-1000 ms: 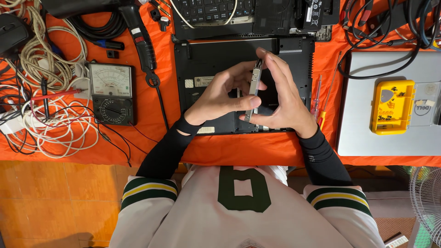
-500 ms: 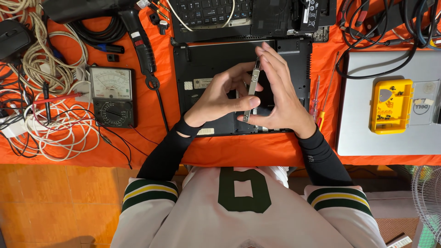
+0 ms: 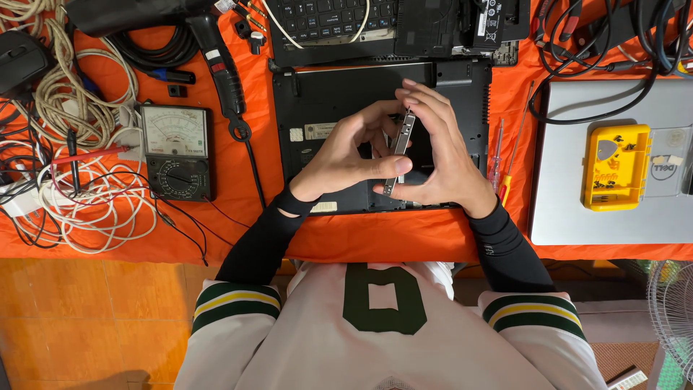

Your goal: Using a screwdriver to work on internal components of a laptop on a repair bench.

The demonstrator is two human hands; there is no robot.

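Torso: white jersey (image 3: 382,332) with a dark green numeral and striped sleeves fills the near edge, black undersleeves running up to both wrists.
Left hand (image 3: 339,155): fingers curled, thumb and fingertips pinched on the lower part of a thin metal bracket (image 3: 399,148).
Right hand (image 3: 440,159): cupped around the same bracket from the other side, fingertips closed on its upper end.
Bracket: narrow, silvery, held nearly upright between the two hands, lifted just above the black laptop base (image 3: 325,97).
Laptop base: lies bottom-up on the orange tabletop (image 3: 404,235), directly under the hands.
Beside, right: red-handled screwdriver (image 3: 497,155) just past the right wrist; farther right a silver laptop (image 3: 613,217) with a yellow parts box (image 3: 616,167) on its lid.
Beside, left: analogue multimeter (image 3: 175,150), then a tangle of white cables (image 3: 86,202).
Far edge: second black laptop with keyboard (image 3: 332,18) showing, black cords (image 3: 613,36) at the far right.
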